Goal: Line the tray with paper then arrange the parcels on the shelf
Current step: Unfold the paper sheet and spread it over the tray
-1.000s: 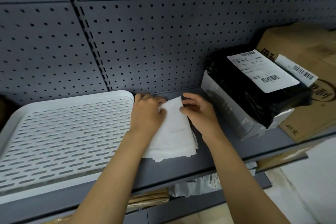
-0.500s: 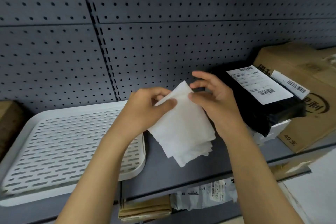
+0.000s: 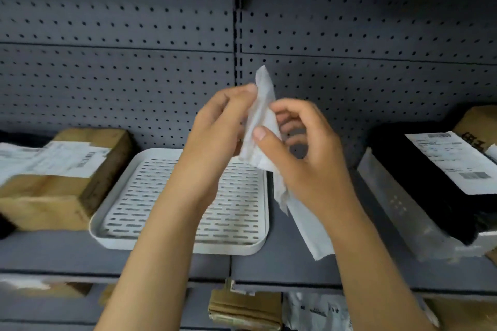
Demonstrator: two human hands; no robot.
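A folded white paper sheet (image 3: 262, 115) is held up in the air above the shelf, pinched between both hands. My left hand (image 3: 217, 129) grips its left edge near the top. My right hand (image 3: 304, 150) pinches its right side with thumb and fingers, and the paper's lower end hangs below it toward the shelf. The white slotted tray (image 3: 150, 196) lies flat on the grey shelf, below and left of the paper, partly hidden by my left forearm. A brown cardboard parcel (image 3: 61, 177) with a white label sits left of the tray. A black-wrapped parcel (image 3: 419, 174) with a label lies at the right.
The grey shelf (image 3: 285, 258) has a perforated back panel (image 3: 134, 62). A grey box (image 3: 403, 209) sits under the black parcel, and a brown carton (image 3: 476, 123) is at the far right. More parcels (image 3: 242, 309) lie on the shelf below.
Both hands lifted the paper from the shelf surface up into the air and turned it more upright. The view shifted left, bringing the brown parcel on the left into sight.
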